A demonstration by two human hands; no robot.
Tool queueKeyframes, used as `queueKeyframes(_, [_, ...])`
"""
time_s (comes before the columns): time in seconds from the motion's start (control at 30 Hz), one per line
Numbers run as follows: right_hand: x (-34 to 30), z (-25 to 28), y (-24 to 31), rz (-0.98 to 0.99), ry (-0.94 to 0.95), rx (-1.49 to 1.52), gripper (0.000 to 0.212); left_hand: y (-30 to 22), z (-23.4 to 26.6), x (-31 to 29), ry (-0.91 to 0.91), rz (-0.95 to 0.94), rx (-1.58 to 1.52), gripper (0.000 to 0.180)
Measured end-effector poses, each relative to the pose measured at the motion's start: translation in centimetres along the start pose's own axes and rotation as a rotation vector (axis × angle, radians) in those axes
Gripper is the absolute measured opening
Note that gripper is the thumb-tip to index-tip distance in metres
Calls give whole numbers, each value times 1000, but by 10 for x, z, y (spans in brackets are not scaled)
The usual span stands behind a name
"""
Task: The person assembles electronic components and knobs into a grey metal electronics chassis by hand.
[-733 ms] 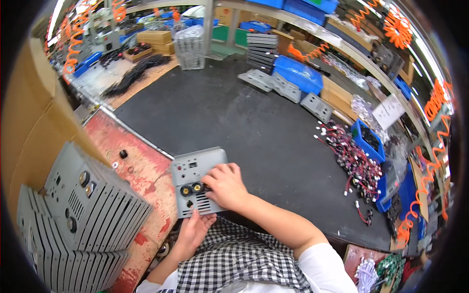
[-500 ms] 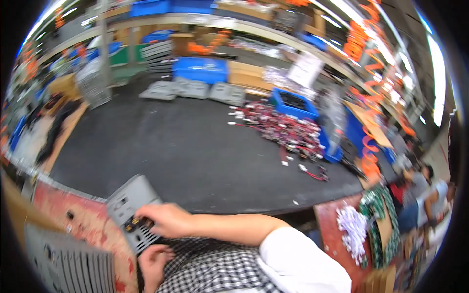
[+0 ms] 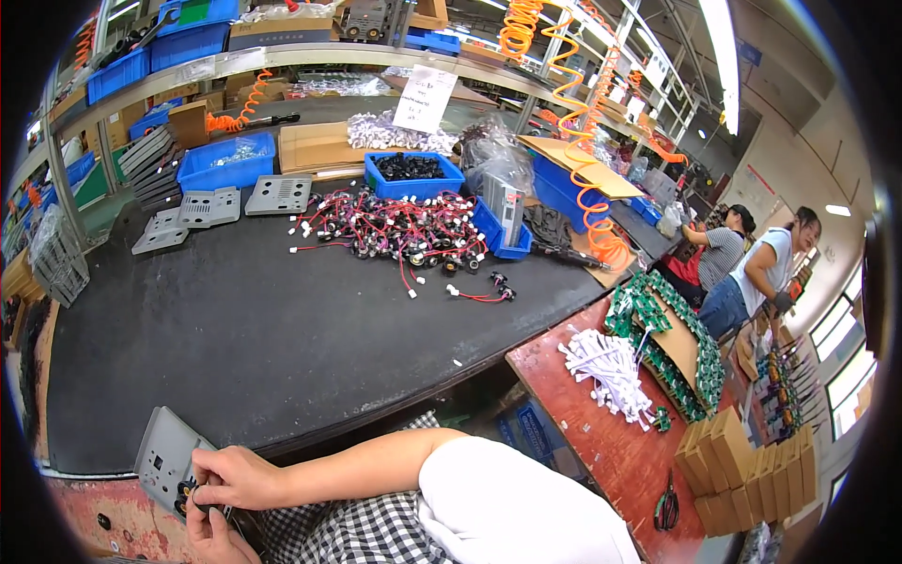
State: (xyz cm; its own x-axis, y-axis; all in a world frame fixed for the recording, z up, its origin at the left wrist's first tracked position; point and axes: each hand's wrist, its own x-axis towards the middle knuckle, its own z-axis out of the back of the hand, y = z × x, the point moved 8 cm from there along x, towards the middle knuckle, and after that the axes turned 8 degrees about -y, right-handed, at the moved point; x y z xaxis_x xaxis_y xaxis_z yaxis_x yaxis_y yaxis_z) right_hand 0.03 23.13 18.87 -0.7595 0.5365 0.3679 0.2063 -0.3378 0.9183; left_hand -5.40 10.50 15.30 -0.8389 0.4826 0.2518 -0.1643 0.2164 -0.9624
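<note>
Your right hand (image 3: pixel 240 477) lies across the flat grey sheet-metal panel (image 3: pixel 164 458), fingers curled over the small black round fittings (image 3: pixel 185 491) at its near end; your left hand (image 3: pixel 216 536) comes up from beneath and meets the same end, so the two hands are close together and both pressed to the panel, though you cannot tell whether either is fully clamped around it. The panel sits just past the near edge of the black rubber bench mat (image 3: pixel 263 329), overlapping onto the worn red work surface (image 3: pixel 94 517) at the mat's near-left corner. Its long axis appears to run from that corner obliquely away from you and to the left, with the fitted end pointing toward your body and the bare end with the small cut-outs pointing out over the mat; its face is turned upward. The likely faults: since the panel overhangs the mat's edge and is held at one end only, it may tip or slide if you press hard there; a fitting may slip from your fingertips and roll under the mat's edge; and the panel's thin metal edge could catch your fingers. The red-wired connector heap (image 3: pixel 404 230) lies well beyond, at the mat's far side.
</note>
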Motion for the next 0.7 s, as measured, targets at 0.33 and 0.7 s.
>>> queueKeyframes(0.33, [-41,-46,59,812,181,13,14,68,3,-7,16,481,-807,28])
queueKeyframes(0.7, [2,-18,31,439,269,-163,39,53,-6,-13,143,490,-1028,37])
